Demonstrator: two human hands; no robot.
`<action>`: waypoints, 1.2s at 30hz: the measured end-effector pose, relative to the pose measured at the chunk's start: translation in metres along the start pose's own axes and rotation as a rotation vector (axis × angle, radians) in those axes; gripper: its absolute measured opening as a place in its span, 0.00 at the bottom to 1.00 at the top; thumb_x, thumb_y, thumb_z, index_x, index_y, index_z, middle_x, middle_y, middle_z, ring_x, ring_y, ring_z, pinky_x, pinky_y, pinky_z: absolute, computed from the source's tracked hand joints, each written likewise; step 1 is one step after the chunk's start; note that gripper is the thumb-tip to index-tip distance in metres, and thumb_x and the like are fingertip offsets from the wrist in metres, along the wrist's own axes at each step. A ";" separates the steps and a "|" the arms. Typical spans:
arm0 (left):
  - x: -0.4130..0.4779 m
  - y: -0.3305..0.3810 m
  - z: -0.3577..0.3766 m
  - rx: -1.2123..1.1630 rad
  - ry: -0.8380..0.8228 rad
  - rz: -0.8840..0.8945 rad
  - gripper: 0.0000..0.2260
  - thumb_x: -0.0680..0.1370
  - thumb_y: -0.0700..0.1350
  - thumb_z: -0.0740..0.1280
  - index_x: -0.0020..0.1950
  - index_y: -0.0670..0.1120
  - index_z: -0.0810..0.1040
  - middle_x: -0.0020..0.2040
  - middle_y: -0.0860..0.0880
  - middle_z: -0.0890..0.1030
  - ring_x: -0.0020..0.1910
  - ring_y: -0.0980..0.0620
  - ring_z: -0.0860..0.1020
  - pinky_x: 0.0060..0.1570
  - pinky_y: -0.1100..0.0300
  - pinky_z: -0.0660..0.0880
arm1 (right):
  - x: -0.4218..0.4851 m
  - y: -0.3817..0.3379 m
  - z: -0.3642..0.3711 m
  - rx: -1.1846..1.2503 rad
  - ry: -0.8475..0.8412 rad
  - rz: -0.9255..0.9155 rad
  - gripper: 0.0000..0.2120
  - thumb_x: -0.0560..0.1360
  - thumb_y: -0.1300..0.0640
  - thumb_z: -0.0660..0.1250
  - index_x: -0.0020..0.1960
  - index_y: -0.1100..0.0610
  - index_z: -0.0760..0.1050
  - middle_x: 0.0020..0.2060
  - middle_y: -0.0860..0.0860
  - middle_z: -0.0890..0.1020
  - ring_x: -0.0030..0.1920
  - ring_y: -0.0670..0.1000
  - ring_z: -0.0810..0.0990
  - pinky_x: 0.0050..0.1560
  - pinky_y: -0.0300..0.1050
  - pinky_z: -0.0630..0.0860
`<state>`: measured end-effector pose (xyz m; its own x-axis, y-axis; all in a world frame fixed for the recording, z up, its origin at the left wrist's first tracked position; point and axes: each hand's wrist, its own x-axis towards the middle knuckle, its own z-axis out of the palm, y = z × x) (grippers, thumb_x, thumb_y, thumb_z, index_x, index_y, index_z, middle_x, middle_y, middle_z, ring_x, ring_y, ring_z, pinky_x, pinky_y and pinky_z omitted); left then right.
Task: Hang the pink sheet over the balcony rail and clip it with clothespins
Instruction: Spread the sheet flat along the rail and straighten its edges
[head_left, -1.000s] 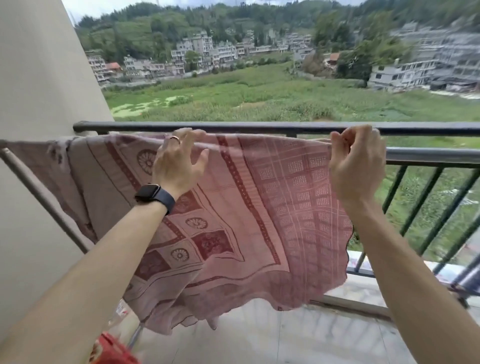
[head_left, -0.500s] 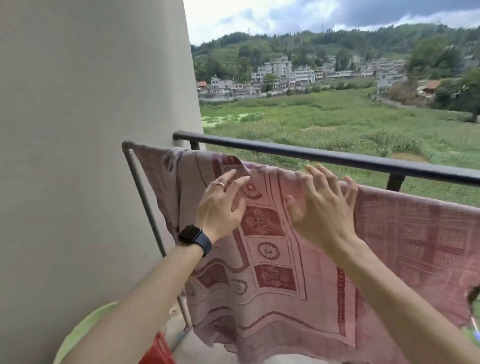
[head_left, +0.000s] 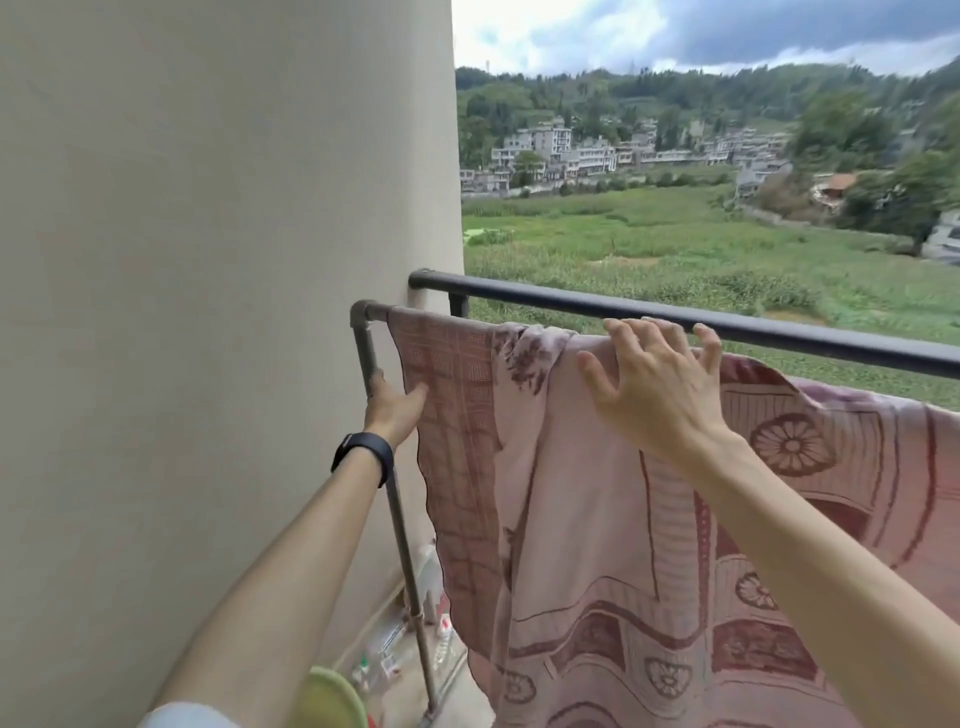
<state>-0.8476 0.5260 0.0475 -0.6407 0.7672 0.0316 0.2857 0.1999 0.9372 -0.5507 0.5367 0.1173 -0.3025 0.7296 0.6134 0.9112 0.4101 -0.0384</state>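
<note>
Head view: the pink patterned cloth sheet (head_left: 597, 519) hangs draped over the top of a grey metal pipe bar (head_left: 371, 310). Its front falls in folds towards the floor, and its left edge sits just short of the bar's corner elbow. The right hand (head_left: 660, 389) lies open on the sheet's top fold, fingers spread and fingertips reaching over the crest. The left hand (head_left: 392, 405) is at the sheet's left edge, thumb on the front of the cloth and the other fingers tucked behind, pinching it just beside the bar's upright post. A black wristband (head_left: 363, 454) circles that wrist. Just behind the bar runs a dark round balcony handrail (head_left: 571, 299). A beige plastered wall (head_left: 208, 312) crowds in close on the left. Low down by the post stand clear plastic bottles (head_left: 384, 654), and a lime-green round basin (head_left: 327, 699) shows at the bottom edge.
</note>
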 end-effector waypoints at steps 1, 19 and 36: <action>0.014 0.002 -0.002 -0.037 -0.046 0.008 0.38 0.78 0.55 0.67 0.81 0.45 0.49 0.78 0.44 0.61 0.75 0.44 0.65 0.72 0.52 0.63 | 0.003 -0.004 0.006 -0.050 -0.012 0.014 0.28 0.79 0.35 0.47 0.69 0.49 0.69 0.65 0.51 0.78 0.66 0.56 0.73 0.68 0.61 0.57; 0.084 0.019 -0.029 -0.220 -0.100 0.113 0.23 0.73 0.59 0.64 0.64 0.48 0.77 0.60 0.47 0.78 0.61 0.44 0.76 0.62 0.49 0.72 | -0.038 0.058 0.011 -0.095 0.298 0.313 0.24 0.82 0.36 0.48 0.59 0.52 0.73 0.53 0.56 0.80 0.57 0.58 0.73 0.66 0.61 0.61; 0.038 0.046 0.057 0.594 0.154 1.242 0.22 0.84 0.57 0.48 0.51 0.45 0.76 0.44 0.46 0.79 0.46 0.42 0.76 0.54 0.46 0.66 | -0.099 0.170 -0.037 -0.338 0.437 0.552 0.28 0.83 0.44 0.45 0.41 0.61 0.74 0.37 0.59 0.79 0.41 0.56 0.70 0.54 0.56 0.65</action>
<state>-0.8183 0.5984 0.0718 0.1941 0.5649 0.8020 0.9536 -0.3004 -0.0192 -0.3560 0.5138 0.0797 0.2935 0.4686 0.8333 0.9546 -0.1897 -0.2295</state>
